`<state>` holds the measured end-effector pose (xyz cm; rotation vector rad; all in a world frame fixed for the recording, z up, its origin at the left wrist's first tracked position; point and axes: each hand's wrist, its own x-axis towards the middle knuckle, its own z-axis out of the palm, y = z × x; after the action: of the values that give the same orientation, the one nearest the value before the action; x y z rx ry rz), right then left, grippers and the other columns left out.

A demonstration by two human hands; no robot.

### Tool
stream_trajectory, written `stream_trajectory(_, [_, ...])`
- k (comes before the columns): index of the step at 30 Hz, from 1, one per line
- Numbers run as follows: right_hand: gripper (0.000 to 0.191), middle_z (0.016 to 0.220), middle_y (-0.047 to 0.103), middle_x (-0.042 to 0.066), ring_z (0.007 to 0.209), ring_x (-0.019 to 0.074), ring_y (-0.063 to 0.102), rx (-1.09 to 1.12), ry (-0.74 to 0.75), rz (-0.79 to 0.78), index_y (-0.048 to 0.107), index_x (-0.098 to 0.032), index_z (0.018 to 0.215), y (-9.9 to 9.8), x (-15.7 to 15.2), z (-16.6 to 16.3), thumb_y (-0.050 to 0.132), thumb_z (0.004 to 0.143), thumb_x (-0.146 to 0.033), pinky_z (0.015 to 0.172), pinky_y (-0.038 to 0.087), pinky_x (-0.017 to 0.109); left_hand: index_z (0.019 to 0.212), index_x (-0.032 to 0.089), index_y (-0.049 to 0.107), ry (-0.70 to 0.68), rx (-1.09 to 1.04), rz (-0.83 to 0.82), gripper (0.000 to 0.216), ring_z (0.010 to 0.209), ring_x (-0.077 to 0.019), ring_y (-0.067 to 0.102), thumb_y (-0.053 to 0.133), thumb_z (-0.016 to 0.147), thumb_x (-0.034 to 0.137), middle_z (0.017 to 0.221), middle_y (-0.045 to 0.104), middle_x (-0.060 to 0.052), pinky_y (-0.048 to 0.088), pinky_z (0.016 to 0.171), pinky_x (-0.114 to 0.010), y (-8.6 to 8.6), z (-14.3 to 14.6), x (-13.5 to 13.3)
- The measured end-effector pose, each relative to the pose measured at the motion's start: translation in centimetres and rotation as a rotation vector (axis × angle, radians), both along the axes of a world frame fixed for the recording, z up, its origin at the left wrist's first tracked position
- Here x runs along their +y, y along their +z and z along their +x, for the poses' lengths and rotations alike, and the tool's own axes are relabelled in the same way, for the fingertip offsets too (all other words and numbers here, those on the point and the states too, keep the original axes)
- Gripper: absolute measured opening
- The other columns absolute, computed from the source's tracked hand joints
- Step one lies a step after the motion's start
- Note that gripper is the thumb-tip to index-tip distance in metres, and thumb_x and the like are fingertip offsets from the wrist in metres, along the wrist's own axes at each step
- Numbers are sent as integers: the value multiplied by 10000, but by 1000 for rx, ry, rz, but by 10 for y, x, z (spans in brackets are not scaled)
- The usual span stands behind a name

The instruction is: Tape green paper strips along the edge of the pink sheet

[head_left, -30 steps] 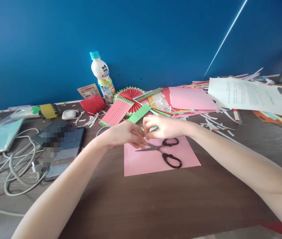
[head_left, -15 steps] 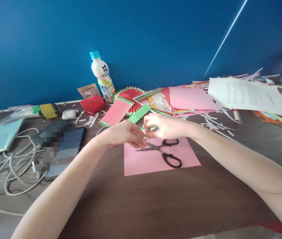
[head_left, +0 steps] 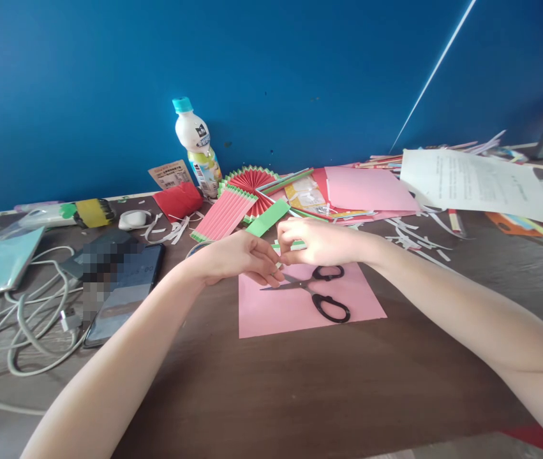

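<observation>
My left hand (head_left: 245, 257) and my right hand (head_left: 321, 241) meet fingertip to fingertip over the top of a pink sheet (head_left: 271, 322). Both are closed in a pinch, and whatever is between the fingers is too small and hidden to name. A green-and-white paper strip (head_left: 300, 245) shows behind my right fingers; I cannot tell whether they hold it. Scissors (head_left: 307, 285) with black handles lie on the pink sheet, blades parted slightly, tips near my left fingers. Just beyond my hands are a green paper strip (head_left: 268, 218) and a pleated pink paper (head_left: 226, 215) with green edges.
A red pleated fan (head_left: 252, 182) and a bottle (head_left: 199, 150) stand toward the blue wall. Pink paper (head_left: 371, 189), a printed sheet (head_left: 482, 185) and white scraps (head_left: 412, 236) lie to the right. On the left are a phone (head_left: 130, 296) and a white cable (head_left: 25, 319).
My fingers have shifted very slightly where they meet, and a little more of the green-and-white strip shows. The scissors and papers have stayed in place.
</observation>
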<state>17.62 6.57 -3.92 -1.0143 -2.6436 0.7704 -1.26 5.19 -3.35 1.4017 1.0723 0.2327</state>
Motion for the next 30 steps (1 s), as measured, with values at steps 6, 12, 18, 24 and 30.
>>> stream_trajectory(6, [230,810,548,44,799,180,497,-3,-19,42,543,-178,639,2,-4,-1,556,785,-354,633,365,307,738,159,670,-26,-20,28,92,681,-169,687,648,649,151,732,726,-39,536,653,-245,3,-1,1])
stream_trajectory(12, [288,905,574,42,818,187,521,3,-131,59,541,-193,780,6,-4,7,641,690,-447,627,397,305,732,168,679,-56,21,47,89,703,-172,687,631,659,152,746,728,-34,533,660,-242,6,-4,0])
stream_trajectory(18, [223,1053,614,38,984,179,548,91,20,-138,615,-204,959,13,2,13,506,765,-205,808,422,302,721,166,680,-58,34,85,80,706,-177,685,639,653,169,741,727,-32,531,647,-237,9,-4,0])
stream_trajectory(24, [210,915,652,31,839,161,574,85,42,-297,641,-174,886,9,2,7,468,813,-267,725,421,282,733,168,666,-115,97,114,87,718,-153,679,604,673,159,745,724,-4,525,659,-212,10,-3,0])
stream_trajectory(30, [238,740,612,21,670,133,532,76,18,-286,625,-165,792,2,0,4,551,772,-391,587,396,261,753,163,661,-124,125,106,110,727,-157,678,595,665,154,734,719,-3,524,662,-217,12,-3,-1])
